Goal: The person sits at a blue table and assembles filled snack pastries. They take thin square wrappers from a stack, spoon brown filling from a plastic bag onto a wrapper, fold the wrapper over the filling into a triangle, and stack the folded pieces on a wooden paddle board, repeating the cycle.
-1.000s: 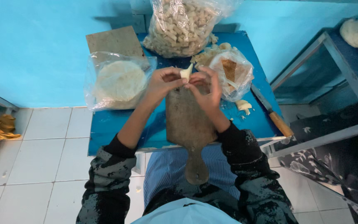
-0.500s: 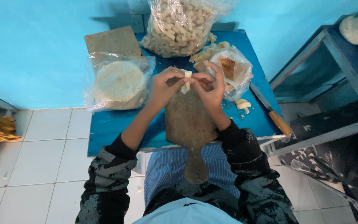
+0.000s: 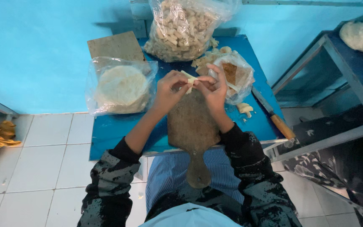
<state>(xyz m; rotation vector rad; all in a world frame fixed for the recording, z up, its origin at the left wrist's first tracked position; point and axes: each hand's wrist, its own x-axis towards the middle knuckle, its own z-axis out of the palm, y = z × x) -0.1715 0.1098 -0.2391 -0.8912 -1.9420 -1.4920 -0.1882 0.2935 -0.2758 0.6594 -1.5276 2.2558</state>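
Both my hands meet above the far end of a worn wooden cutting board (image 3: pixel 192 126) that lies on a small blue table (image 3: pixel 114 130). My left hand (image 3: pixel 168 90) and my right hand (image 3: pixel 215 88) pinch a small pale strip of dough (image 3: pixel 189 78) between their fingertips and fold it. The board's handle hangs over the table's near edge toward my lap.
A clear bag of stacked round wrappers (image 3: pixel 120 86) lies left of the board. A big bag of shaped pale pieces (image 3: pixel 181 29) stands at the back. A smaller bag with brown filling (image 3: pixel 234 75) sits right. A wooden-handled knife (image 3: pixel 274 115) lies at the right edge; a blue metal rack (image 3: pixel 337 71) stands beyond.
The hands stay together over the board's far end, with the fingers shifting slightly as they work the dough strip. Nothing else has moved.
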